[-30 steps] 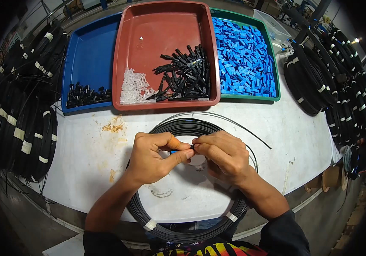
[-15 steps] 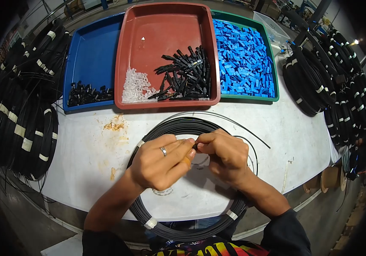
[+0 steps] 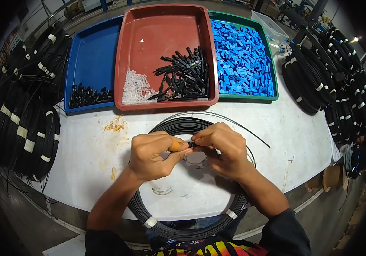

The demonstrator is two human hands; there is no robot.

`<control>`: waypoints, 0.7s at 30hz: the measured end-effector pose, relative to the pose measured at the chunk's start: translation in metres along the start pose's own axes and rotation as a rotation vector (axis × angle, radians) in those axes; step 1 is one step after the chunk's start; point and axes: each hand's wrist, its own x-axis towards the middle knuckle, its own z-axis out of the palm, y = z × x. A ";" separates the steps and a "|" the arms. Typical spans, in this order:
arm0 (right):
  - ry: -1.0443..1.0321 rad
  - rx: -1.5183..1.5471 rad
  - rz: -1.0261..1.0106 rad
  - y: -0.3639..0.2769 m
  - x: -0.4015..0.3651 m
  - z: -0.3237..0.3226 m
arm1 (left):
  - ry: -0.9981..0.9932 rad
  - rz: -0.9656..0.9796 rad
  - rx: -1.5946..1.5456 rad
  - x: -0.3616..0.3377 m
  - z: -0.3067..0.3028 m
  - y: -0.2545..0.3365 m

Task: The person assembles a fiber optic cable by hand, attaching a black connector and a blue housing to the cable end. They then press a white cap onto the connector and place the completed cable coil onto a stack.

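My left hand, with an orange wrap on one finger, pinches one side of a small black part. On its other side, my right hand grips the same part between thumb and fingers. The fingertips hide most of it, so its shape is unclear. Both hands are above a coil of black cable bound with white tape, which lies on the white table. One cable end curves out to the right behind my right hand.
A blue tray holds black parts, a red tray clear pieces and black connectors, and a green tray blue clips. Taped cable coils stand at the left and right.
My left hand has turned, with its fingers now bent and its wrapped finger beside the black part. More of the part shows between my hands. My right hand has shifted slightly.
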 end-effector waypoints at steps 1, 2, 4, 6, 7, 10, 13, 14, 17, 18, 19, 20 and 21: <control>-0.003 -0.052 -0.073 0.000 0.002 -0.001 | -0.004 -0.001 -0.002 -0.001 -0.001 0.004; -0.006 -0.104 -0.146 -0.001 0.003 -0.002 | -0.019 -0.149 -0.066 -0.001 -0.003 0.009; 0.010 -0.148 -0.196 -0.002 0.003 -0.002 | -0.036 -0.298 -0.132 0.000 -0.004 0.012; 0.023 -0.191 -0.247 -0.003 0.003 -0.001 | -0.030 -0.454 -0.335 0.000 -0.003 0.012; 0.024 -0.201 -0.280 -0.005 0.002 0.000 | -0.030 -0.456 -0.336 -0.001 -0.002 0.011; 0.021 -0.191 -0.280 -0.007 0.001 0.003 | -0.050 -0.191 -0.124 0.000 0.001 0.007; 0.021 -0.148 -0.196 -0.012 0.002 0.002 | -0.003 0.126 0.095 0.002 0.005 0.007; 0.025 -0.124 -0.149 -0.013 0.002 0.002 | 0.000 0.202 0.169 0.002 0.005 0.007; 0.042 -0.074 -0.052 -0.015 0.001 0.004 | -0.021 0.372 0.341 0.005 0.004 0.011; 0.040 -0.072 -0.052 -0.015 0.000 0.004 | -0.049 0.468 0.439 0.006 0.003 0.013; 0.031 -0.035 -0.002 -0.015 0.000 0.004 | -0.048 0.465 0.441 0.006 0.002 0.014; 0.021 0.000 0.047 -0.015 0.000 0.003 | -0.061 0.522 0.483 0.007 0.002 0.014; 0.018 0.001 0.045 -0.015 -0.001 0.003 | -0.073 0.580 0.525 0.007 0.002 0.014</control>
